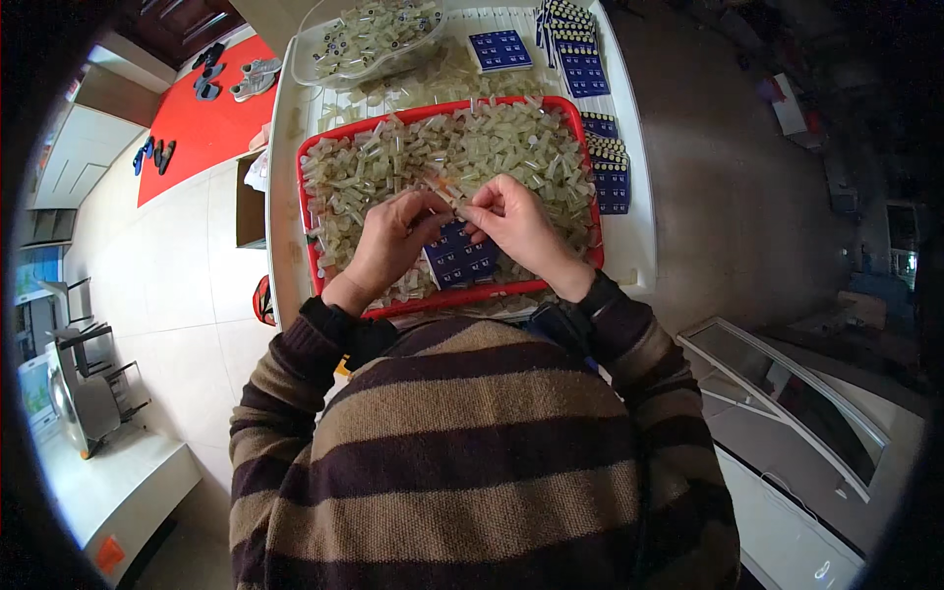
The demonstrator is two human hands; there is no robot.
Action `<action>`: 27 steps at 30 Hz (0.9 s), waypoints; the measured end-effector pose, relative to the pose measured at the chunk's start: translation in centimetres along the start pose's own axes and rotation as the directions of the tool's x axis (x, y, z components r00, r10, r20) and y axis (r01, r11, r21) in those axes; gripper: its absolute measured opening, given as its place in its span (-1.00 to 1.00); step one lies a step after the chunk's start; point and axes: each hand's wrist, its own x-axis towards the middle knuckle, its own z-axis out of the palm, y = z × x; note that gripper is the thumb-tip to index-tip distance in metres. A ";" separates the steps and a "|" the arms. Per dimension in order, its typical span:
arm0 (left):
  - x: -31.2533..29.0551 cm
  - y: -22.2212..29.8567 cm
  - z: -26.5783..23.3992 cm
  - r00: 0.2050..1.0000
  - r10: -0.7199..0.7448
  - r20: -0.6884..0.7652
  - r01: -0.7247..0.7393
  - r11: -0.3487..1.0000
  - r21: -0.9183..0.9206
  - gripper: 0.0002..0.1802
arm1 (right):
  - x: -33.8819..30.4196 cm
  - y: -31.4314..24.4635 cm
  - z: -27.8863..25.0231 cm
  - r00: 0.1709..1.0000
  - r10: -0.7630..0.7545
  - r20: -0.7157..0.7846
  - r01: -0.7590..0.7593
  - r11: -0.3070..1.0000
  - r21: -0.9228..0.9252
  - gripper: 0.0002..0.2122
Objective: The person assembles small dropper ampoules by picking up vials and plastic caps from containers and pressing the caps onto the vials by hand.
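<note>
My left hand (391, 239) and my right hand (521, 224) meet over the middle of a red-rimmed tray (307, 202). Fingertips of both are pinched close together around something small that they mostly hide. A heap of short, clear yellowish plastic tubes (526, 143) fills the tray. Just below my fingers a dark blue sheet with rows of small pale marks (460, 261) lies on the heap. An orange-tinted streak shows on the tubes beyond my fingertips, too unclear to name.
A clear plastic tub (305, 64) of similar tubes with dark ends stands at the far left of the white table (629, 231). One blue sheet (500, 49) lies beyond the tray. More blue sheets (582, 69), some bearing pale round pieces, line the right side.
</note>
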 end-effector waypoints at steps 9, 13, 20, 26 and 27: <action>7.9 0.1 -5.5 0.976 0.100 -0.195 -0.051 0.969 0.243 -0.87 | -1.5 3.0 0.7 0.848 -0.468 0.249 0.463 0.425 -0.778 -0.86; 9.9 -0.5 -5.9 0.903 0.244 -0.354 -0.145 0.948 0.283 -0.86 | -2.0 2.8 1.3 0.864 -0.426 0.269 0.441 0.380 -0.813 -0.89; 4.1 -3.1 -0.9 0.892 0.272 0.362 -0.433 0.745 0.508 -0.78 | -2.4 2.9 1.7 0.794 -0.550 0.260 0.489 0.324 -0.810 -0.92; 2.2 -3.3 0.3 0.951 0.198 0.238 -0.303 0.750 0.588 -0.86 | -2.3 2.1 1.8 0.787 -0.539 0.300 0.506 0.285 -0.814 -0.91; 2.2 -3.3 0.3 0.944 0.252 0.216 -0.331 0.751 0.572 -0.87 | -2.2 2.2 1.8 0.789 -0.536 0.301 0.506 0.289 -0.813 -0.92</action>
